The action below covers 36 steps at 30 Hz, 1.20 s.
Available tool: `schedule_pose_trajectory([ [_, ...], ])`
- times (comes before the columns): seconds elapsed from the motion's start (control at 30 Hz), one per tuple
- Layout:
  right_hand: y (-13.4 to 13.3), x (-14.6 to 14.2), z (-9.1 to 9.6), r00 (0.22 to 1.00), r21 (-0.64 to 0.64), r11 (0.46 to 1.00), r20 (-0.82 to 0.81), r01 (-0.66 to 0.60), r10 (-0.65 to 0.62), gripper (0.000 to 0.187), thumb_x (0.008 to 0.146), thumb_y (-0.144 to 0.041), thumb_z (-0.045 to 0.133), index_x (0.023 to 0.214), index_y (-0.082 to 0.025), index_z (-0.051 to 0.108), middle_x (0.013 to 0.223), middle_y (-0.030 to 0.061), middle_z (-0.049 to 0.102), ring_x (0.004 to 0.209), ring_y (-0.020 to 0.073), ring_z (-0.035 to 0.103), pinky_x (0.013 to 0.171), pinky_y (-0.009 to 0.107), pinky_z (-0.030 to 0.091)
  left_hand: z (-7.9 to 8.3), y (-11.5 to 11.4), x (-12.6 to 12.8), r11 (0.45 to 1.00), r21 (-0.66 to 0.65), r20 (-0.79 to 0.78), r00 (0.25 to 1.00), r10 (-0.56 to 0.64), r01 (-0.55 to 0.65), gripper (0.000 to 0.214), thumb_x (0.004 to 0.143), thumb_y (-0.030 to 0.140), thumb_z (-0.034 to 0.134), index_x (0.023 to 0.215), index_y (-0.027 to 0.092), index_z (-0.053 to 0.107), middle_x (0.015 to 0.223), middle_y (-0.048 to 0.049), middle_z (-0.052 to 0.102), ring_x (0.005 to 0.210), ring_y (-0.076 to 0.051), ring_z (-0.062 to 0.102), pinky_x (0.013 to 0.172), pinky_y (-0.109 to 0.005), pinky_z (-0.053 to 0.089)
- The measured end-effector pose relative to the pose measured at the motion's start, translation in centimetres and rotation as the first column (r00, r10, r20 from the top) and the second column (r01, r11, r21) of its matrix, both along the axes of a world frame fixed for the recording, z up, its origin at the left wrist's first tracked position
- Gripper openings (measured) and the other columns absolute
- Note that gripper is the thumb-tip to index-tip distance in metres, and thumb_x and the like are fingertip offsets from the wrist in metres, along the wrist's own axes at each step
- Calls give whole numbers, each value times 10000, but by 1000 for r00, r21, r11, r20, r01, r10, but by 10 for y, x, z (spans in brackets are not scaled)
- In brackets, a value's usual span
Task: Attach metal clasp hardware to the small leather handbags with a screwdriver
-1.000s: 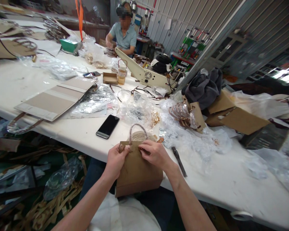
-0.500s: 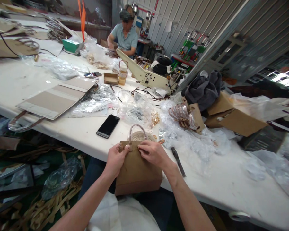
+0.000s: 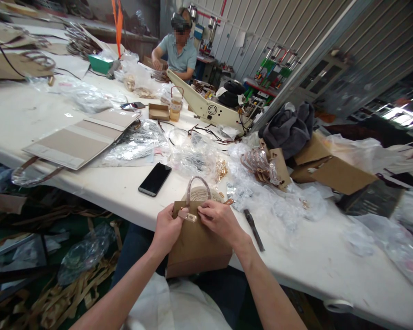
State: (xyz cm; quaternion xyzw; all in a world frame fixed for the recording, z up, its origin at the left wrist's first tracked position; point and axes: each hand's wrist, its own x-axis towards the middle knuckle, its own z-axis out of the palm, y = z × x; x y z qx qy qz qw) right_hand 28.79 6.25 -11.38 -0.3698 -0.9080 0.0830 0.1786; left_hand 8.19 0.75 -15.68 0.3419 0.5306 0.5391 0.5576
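This is plainly a bag workshop: on the long white table (image 3: 316, 254) lie a flat bag panel (image 3: 75, 140), wrapped handles (image 3: 259, 161) and gold fittings (image 3: 221, 170), with a brown bag (image 3: 199, 245) at its near edge. Beyond the table, green-framed machines (image 3: 275, 68) stand before a ribbed wall (image 3: 258, 23); below it, tan strips (image 3: 86, 279) litter the floor.

Fingers (image 3: 208, 213) on brown bag (image 3: 199, 250), black phone (image 3: 154, 179), white table (image 3: 296, 266)
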Motion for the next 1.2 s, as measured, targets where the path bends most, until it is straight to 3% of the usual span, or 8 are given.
schedule_pose_trajectory([
  [0.2,-7,-3,-5,1000,19,999,-13,28,-28,193,1052,-136,684,891,-214,756,962,42,753,817,173,699,704,293,531,-1,1,-1,1000,-17,-18,1000,13,-14,305,864,446,797,1038,196,820,885,-36,788,834,-224,675,694,-263,498],
  [0.63,-16,-8,-14,995,59,994,28,90,-92,143,1026,-119,698,929,-220,728,1025,40,745,878,193,707,736,325,544,-2,2,0,1000,-17,-38,999,10,-10,278,870,443,787,985,191,810,882,-44,779,795,-202,639,676,-255,477],
  [0.97,-17,-1,-21,985,-21,994,-133,108,-110,136,1034,-126,688,992,-231,764,1068,18,763,886,168,730,751,296,552,5,1,1,1000,-11,-37,999,19,-19,265,872,430,777,945,176,795,863,-40,767,782,-188,624,678,-255,475],
  [1.2,-18,-4,-18,992,-23,992,-23,125,-125,157,1065,-154,655,988,-234,766,1103,28,768,938,188,736,788,317,563,-1,1,1,1000,8,-46,999,21,-21,254,902,427,757,945,179,787,872,-35,763,800,-187,637,684,-248,487],
])
